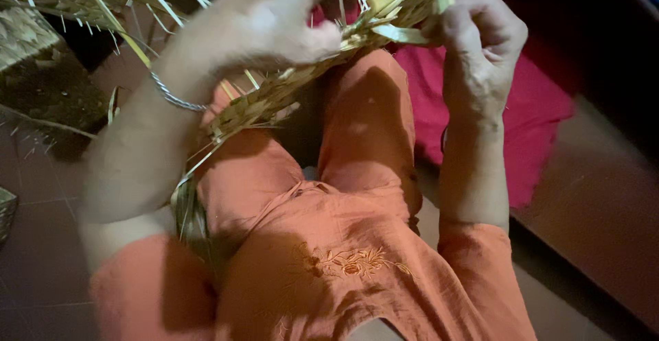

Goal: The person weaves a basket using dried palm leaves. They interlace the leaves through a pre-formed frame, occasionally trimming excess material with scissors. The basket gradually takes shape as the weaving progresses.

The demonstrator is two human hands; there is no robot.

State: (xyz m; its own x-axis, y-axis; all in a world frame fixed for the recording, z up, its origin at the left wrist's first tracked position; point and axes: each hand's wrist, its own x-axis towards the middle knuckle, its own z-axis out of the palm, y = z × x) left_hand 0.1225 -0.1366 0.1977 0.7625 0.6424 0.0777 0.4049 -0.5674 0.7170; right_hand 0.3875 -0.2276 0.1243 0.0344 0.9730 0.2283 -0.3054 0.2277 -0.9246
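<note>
Mat (288, 90) of woven straw-coloured strips lies slantwise across the lap, from the left knee up to both hands at the top of the view. Left hand (274, 18) curls over its edge, fingers pinching the weave; the hand is blurred, so a strip could slip out of the pinch and loosen the plait. Right hand (480, 32) grips the upper end, closed around a green strip (401, 34), which may crease or split if bent hard. Loose strips (103, 1) poke out at upper left and might snag. No packages, labels or signs show.
</note>
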